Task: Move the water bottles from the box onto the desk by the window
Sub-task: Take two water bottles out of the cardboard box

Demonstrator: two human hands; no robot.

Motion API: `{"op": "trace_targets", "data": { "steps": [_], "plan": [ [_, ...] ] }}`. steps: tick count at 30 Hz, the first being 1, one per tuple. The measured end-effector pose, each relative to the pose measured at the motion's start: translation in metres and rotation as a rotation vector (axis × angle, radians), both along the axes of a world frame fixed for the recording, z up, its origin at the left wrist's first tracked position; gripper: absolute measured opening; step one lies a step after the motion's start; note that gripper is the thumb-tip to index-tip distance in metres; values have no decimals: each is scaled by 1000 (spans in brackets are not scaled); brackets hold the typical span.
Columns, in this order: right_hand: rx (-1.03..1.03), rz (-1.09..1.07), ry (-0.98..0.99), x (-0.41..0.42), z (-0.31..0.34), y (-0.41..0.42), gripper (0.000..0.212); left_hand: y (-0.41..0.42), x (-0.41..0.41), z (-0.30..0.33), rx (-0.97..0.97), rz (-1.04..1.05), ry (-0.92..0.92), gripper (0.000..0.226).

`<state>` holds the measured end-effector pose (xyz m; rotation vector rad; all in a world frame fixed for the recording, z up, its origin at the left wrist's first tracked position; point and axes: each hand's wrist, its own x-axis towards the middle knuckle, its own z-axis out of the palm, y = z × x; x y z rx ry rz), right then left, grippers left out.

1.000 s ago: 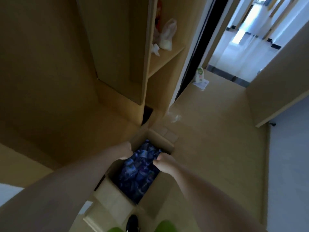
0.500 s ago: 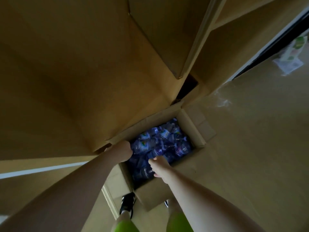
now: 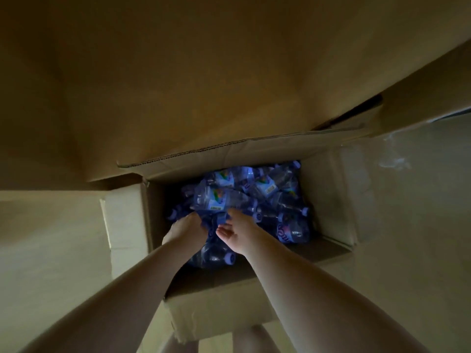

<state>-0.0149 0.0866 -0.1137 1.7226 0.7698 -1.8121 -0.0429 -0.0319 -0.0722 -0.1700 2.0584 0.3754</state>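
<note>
Open cardboard box (image 3: 328, 200) on the floor holds a heap of water bottles (image 3: 267, 194); left hand (image 3: 184, 230) and right hand (image 3: 238, 231) reach in at 6 o'clock, fingers touching one bottle (image 3: 219, 198), grip unclear

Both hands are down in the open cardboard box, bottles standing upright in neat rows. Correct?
Not quite. The head view shows both hands, left hand and right hand, in the open cardboard box, but the water bottles lie jumbled on their sides.
</note>
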Motion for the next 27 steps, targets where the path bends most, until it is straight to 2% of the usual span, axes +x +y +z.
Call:
{"op": "trace_targets", "data": {
  "steps": [4, 8, 10, 14, 20, 24, 27],
  "plan": [
    [10, 96, 67, -19, -63, -25, 50, -4, 0, -43, 50, 111, 35, 31],
    [63, 27, -84, -36, -103, -29, 40, -13, 2, -76, 66, 233, 92, 27],
    [105, 7, -157, -38, -119, -28, 47, -17, 10, -91, 74, 302, 108, 19],
    [118, 5, -164, -35, -144, -29, 58, -23, 27, -109, 67, 380, 103, 21],
    [24, -24, -82, -25, -125, -13, 53, -20, 31, -104, 61, 428, 138, 21],
    [31, 217, 54, 1, -93, 7, 49, -15, 15, -88, 93, 497, 238, 20],
    [-104, 340, 189, 17, -66, 26, 30, -3, 0, -73, 263, 585, 96, 30]
  ]
}}
